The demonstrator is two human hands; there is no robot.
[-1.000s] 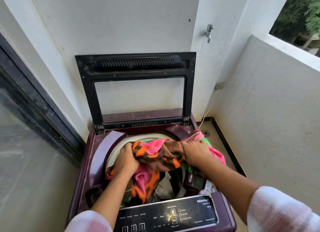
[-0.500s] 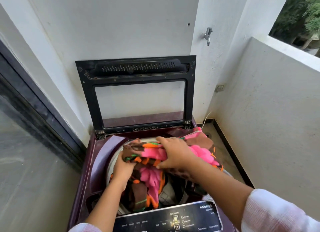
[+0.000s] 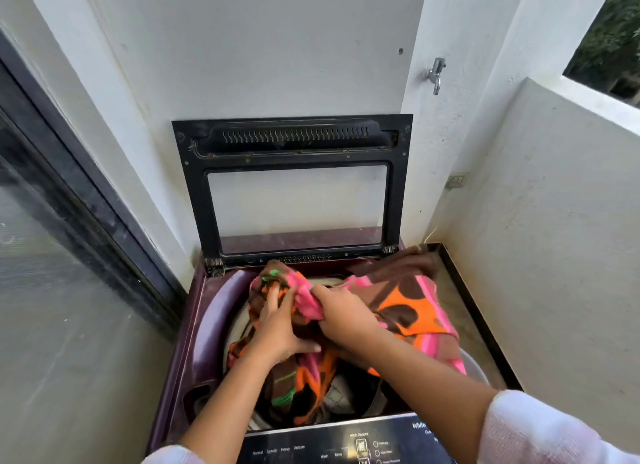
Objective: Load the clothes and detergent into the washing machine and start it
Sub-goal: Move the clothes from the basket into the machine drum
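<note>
A maroon top-load washing machine (image 3: 207, 328) stands in the corner with its black-framed glass lid (image 3: 294, 145) raised against the wall. A patterned cloth (image 3: 408, 307) in pink, orange, brown and green lies bunched over the drum opening, with part of it draped over the machine's right edge. My left hand (image 3: 280, 328) grips the cloth at its left part. My right hand (image 3: 343, 316) pinches a pink fold beside it. Other laundry shows dimly down in the drum (image 3: 339, 398). The dark control panel (image 3: 346, 443) runs along the near edge.
A metal tap (image 3: 435, 74) sticks out of the white pillar at upper right. A low white balcony wall (image 3: 554, 204) closes the right side, with a narrow strip of floor beside the machine. A dark-framed glass sliding door (image 3: 52, 238) fills the left.
My hands have come closer together and shifted the cloth leftward. The cloth's right part has spread out over the machine's right edge. The camera has tilted upward a little.
</note>
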